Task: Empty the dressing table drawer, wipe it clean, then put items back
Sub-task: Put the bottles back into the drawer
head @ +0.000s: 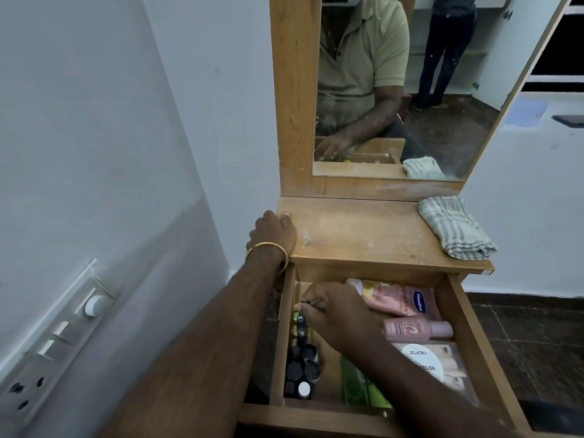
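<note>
Emptying is underway: right hand (pixel 335 314) pinches a small dark item at the full drawer (pixel 474 339) back-left corner; left hand (pixel 275 230) holds the table (pixel 363 235) left edge; next, lift it onto the table beside the cloth (pixel 455 229)

- A home bedroom or dressing corner — a wooden dressing table (pixel 379 235) with a tall mirror (pixel 410 90) stands against a white wall (pixel 126 121).
- Its open drawer (pixel 474 343) holds lotion bottles (pixel 410 305) and small cosmetics.
- A household switchboard (pixel 63 343) sits on the wall.
</note>
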Tool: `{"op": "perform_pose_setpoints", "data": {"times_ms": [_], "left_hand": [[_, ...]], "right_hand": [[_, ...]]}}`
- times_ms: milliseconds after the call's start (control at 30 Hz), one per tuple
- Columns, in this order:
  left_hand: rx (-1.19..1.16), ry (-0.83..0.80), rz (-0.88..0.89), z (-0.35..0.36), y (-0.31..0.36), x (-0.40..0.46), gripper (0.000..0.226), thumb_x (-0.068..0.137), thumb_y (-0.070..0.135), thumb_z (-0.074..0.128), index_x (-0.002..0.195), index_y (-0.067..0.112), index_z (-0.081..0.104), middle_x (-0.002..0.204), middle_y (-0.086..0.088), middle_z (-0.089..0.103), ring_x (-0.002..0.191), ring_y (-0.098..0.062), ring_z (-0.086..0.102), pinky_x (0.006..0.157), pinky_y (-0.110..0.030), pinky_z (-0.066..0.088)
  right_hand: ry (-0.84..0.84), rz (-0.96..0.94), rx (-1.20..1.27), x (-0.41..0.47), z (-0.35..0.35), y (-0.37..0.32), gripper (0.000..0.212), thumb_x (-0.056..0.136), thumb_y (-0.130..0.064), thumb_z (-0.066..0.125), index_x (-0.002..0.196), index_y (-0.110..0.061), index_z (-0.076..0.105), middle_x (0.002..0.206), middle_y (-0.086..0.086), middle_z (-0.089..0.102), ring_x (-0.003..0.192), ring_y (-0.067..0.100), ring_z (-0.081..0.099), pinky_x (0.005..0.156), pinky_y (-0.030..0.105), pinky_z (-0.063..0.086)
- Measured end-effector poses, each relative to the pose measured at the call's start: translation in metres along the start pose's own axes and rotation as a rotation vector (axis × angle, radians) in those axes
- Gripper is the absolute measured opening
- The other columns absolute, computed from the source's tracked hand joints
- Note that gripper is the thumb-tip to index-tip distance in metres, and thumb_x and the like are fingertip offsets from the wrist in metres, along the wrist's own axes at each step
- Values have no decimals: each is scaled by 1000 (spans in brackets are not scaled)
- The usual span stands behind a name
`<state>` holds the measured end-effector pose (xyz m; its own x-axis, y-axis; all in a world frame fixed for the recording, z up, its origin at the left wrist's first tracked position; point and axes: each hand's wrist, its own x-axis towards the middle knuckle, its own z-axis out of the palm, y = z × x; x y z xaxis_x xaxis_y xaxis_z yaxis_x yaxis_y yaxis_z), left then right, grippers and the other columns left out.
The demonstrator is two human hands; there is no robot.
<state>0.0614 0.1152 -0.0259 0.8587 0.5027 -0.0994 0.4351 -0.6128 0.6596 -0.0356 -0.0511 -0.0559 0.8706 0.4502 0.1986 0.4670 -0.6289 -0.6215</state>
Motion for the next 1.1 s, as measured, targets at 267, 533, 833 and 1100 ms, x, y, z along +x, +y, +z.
{"op": "perform_pose_setpoints", "data": {"times_ms": [267, 533, 833, 1100], "left_hand": [[6, 8, -2, 1, -1, 1, 54, 100, 48, 30, 135, 9, 44, 139, -14, 49, 125, -38, 48, 103, -52, 39], [102, 66, 49, -3, 4, -8, 54, 101, 47, 32, 138, 10, 42, 141, -13, 46, 126, -37, 46, 101, -51, 36], [169, -173, 617, -44, -7, -121, 76, 81, 75, 39, 144, 35, 30, 158, 5, 23, 147, -19, 17, 116, -52, 14], [695, -639, 755, -37, -15, -203, 145, 53, 68, 82, 150, 36, -21, 152, 14, -40, 139, -15, -39, 116, -55, -15]], "right_hand": [[-49, 29, 146, 1, 0, 1, 12, 88, -28, 71, 80, -20, 76, 73, -11, 70, 65, 3, 63, 58, 25, 52], [-92, 103, 202, -11, -26, -1, 27, 87, -31, 72, 114, -30, 71, 99, -14, 73, 80, -8, 64, 70, 16, 54], [-462, 42, 3, -100, -123, 14, 81, 59, -60, 86, 126, -65, 40, 123, -49, 41, 118, -22, 38, 88, 6, 41], [-389, -47, -154, -121, -132, 23, 87, 62, -63, 81, 136, -57, 36, 136, -41, 36, 126, -15, 31, 107, 18, 34]]}}
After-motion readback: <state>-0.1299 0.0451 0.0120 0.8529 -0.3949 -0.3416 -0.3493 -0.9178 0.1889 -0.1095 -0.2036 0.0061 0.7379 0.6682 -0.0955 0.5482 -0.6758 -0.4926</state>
